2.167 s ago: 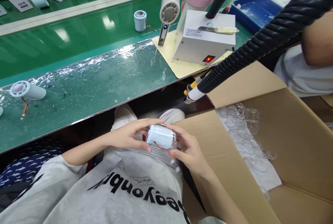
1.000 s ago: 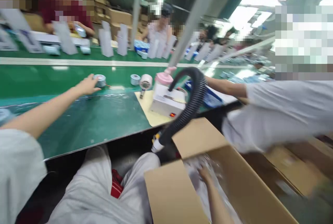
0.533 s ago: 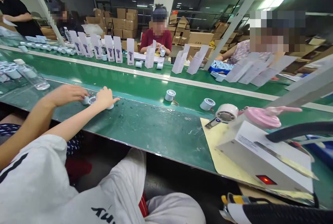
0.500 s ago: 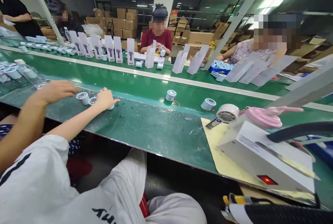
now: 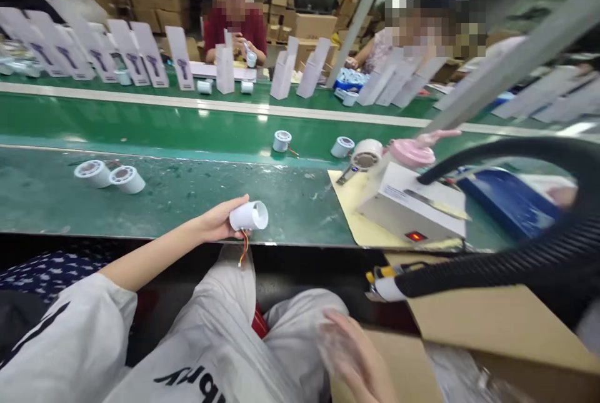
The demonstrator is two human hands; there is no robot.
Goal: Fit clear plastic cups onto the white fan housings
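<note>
My left hand is closed around a white cylindrical fan head, held near the table's front edge. Its open end faces right, and thin coloured wires with a small white plug dangle beneath. My right hand is low over my lap, beside an open cardboard box. Motion smears its fingers, so whether it holds anything is unclear. Two more fan heads, a left one and a right one, sit together on the green table, to the left of my left hand.
Two fan heads rest on the green belt. On the right are a handheld fan, a grey machine with a red-lit switch, a black hose and a blue tray. People sit opposite behind upright white boxes.
My left hand has lifted a fan head off the table and brought it right and closer. My right hand has come into view. The view has swung right; a neighbour's hand has left it.
</note>
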